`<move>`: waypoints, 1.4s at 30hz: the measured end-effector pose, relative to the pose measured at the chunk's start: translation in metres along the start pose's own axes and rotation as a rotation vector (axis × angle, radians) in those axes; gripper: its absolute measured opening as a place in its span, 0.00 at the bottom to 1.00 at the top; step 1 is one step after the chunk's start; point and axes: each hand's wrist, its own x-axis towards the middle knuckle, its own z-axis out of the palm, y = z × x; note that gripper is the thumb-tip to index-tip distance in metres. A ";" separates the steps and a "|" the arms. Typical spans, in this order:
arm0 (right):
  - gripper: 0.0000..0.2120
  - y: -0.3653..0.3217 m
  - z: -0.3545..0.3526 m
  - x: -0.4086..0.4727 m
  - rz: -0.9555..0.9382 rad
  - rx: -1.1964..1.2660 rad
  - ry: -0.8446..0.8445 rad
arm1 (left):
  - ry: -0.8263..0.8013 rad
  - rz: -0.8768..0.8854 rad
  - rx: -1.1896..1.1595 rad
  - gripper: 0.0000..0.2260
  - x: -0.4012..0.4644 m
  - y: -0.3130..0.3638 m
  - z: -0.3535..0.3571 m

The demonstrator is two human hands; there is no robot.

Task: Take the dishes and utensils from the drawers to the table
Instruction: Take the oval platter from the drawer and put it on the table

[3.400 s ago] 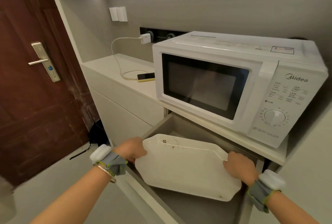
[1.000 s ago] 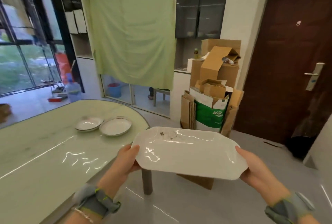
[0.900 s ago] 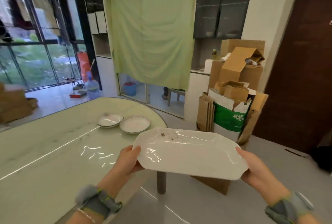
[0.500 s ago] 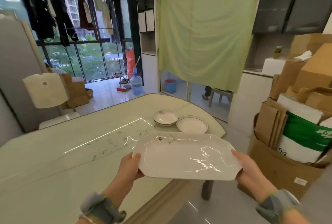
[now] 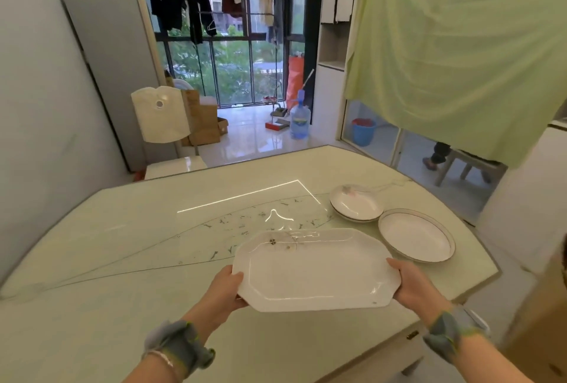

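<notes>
Both hands grip the long white platter [image 5: 316,272] by its short ends, left hand [image 5: 222,289] and right hand [image 5: 412,286] curled around the rim, over the pale table [image 5: 153,229]; whether it touches the top is hard to judge. Two round dishes [image 5: 356,203] sit nearby.

A white octagonal platter [image 5: 316,272] is held level above the table's [image 5: 122,244] near edge; two round white plates [image 5: 356,203] [image 5: 415,240] lie touching near its right edge.
</notes>
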 end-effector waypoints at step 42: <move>0.15 -0.022 0.128 0.264 0.126 -0.177 -0.169 | 0.564 -0.164 0.115 0.13 0.197 -0.013 0.007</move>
